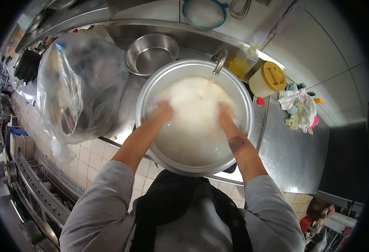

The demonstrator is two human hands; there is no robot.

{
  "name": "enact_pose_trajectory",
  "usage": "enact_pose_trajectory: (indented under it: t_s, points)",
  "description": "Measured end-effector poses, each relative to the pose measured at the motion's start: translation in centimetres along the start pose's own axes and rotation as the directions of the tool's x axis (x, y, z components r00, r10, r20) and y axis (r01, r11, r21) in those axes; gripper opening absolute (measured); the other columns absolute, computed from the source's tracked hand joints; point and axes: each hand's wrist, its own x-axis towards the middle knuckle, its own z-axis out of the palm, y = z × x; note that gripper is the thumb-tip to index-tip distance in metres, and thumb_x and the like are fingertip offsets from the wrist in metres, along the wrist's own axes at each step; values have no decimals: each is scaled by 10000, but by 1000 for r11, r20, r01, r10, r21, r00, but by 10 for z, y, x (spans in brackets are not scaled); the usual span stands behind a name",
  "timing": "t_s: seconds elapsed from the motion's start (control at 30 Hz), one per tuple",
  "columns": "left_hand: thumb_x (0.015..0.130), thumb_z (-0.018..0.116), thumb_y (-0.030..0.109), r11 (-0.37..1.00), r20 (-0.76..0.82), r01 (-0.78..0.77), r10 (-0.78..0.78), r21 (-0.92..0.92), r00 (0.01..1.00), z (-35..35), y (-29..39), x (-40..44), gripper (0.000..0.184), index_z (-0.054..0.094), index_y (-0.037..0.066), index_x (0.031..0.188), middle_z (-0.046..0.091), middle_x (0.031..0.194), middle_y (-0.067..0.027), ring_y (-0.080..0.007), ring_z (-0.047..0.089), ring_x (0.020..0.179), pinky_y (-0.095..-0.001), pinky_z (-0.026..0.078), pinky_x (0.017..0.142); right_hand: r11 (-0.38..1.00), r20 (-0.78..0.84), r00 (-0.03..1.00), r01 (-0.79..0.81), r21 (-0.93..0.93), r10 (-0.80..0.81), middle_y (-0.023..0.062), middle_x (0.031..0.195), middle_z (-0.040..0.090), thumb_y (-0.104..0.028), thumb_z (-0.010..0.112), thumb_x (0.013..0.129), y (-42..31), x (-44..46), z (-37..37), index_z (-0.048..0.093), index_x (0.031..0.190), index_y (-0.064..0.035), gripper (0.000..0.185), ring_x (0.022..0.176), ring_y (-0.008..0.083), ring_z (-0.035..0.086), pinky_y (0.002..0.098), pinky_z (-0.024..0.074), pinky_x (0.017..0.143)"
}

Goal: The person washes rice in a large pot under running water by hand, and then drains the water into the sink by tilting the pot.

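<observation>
A large round metal pot (195, 169) stands in front of me under a metal tap (221, 62). Cloudy whitish water (184, 147) fills much of it, with a pale mound that looks like rice (197, 92) towards the far side. Both arms reach into the pot. At the left edge of the mound, my left hand (164, 111) is partly under the water. My right hand (225, 114) dips in at the mound's right edge. The fingers of both hands are sunk in the milky water and blurred, so their hold is hidden.
A steel bowl (151, 54) sits behind the pot, beside a big clear plastic bag (83, 84). To the right are a yellow liquid bottle (244, 63), a yellow-lidded tub (268, 80) and crumpled cloths (299, 109). A blue-rimmed strainer (204, 12) hangs on the wall.
</observation>
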Motion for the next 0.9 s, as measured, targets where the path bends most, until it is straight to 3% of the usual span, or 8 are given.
enact_pose_trajectory:
  t_s: [0.1, 0.23, 0.43, 0.6, 0.7, 0.77, 0.83, 0.9]
  points:
    - [842, 468, 208, 995, 132, -4, 18, -104, 991, -13, 18, -41, 313, 645, 30, 1029, 593, 1132, -156, -285, 548, 1080, -426, 412, 898, 950, 440, 869, 297, -98, -226, 139, 998, 630, -165, 480, 838, -10, -31, -67, 621, 1041, -75, 263, 911, 275, 613, 386, 497, 741]
    - [840, 460, 189, 859, 104, -113, 188, -499, 977, 20, 34, -62, 305, 636, 28, 1030, 596, 1103, -167, -295, 555, 1048, -414, 409, 891, 927, 653, 684, 367, 78, -326, 132, 1004, 630, -188, 478, 843, -7, -59, -66, 615, 1068, -97, 279, 908, 276, 613, 384, 488, 766]
    - [811, 482, 155, 706, 91, -287, 446, -647, 890, 44, 56, -49, 271, 628, 27, 999, 608, 1020, -187, -316, 571, 978, -400, 437, 829, 855, 709, 485, 370, 364, -512, 120, 1013, 630, -222, 474, 850, -27, -71, -34, 605, 1107, -129, 303, 903, 278, 613, 381, 476, 803]
    - [786, 501, 127, 795, 26, -439, 493, -419, 870, 34, 68, -45, 245, 620, 25, 974, 619, 952, -205, -333, 585, 920, -388, 461, 776, 727, 641, 348, 390, 565, -684, 110, 1020, 629, -250, 471, 855, -56, -91, -18, 596, 1140, -156, 325, 899, 280, 613, 378, 466, 834]
    - [747, 528, 116, 787, -235, -413, 341, -459, 910, 30, 87, -44, 209, 617, 24, 913, 621, 898, -203, -337, 590, 873, -386, 472, 732, 464, 642, 218, 852, 242, -735, 111, 1031, 627, -278, 463, 864, -84, -109, -52, 581, 1179, -175, 352, 936, 273, 607, 372, 452, 873]
    - [738, 547, 123, 771, -341, -477, 352, -422, 871, 40, 84, -29, 188, 618, 22, 880, 624, 875, -195, -328, 593, 839, -390, 475, 715, 698, 412, 565, 550, 459, -715, 115, 1038, 629, -239, 473, 859, -79, -126, -56, 589, 1172, -159, 344, 1022, 259, 574, 357, 411, 933]
    - [755, 560, 141, 733, -308, -625, 550, -268, 777, 64, 69, -1, 179, 621, 19, 871, 629, 870, -186, -311, 597, 806, -396, 474, 714, 676, 371, 684, 244, 696, -628, 121, 1078, 615, -201, 484, 851, -70, -122, -51, 575, 1185, -141, 352, 1092, 252, 539, 352, 370, 984]
    - [799, 571, 236, 550, -103, -348, 428, -759, 898, 60, 52, 7, 307, 595, 36, 1032, 596, 1014, -211, -306, 569, 944, -362, 447, 816, 650, 389, 703, 136, 748, -595, 120, 1107, 595, -207, 480, 854, -72, -98, -36, 567, 1192, -138, 356, 1105, 254, 528, 359, 371, 983]
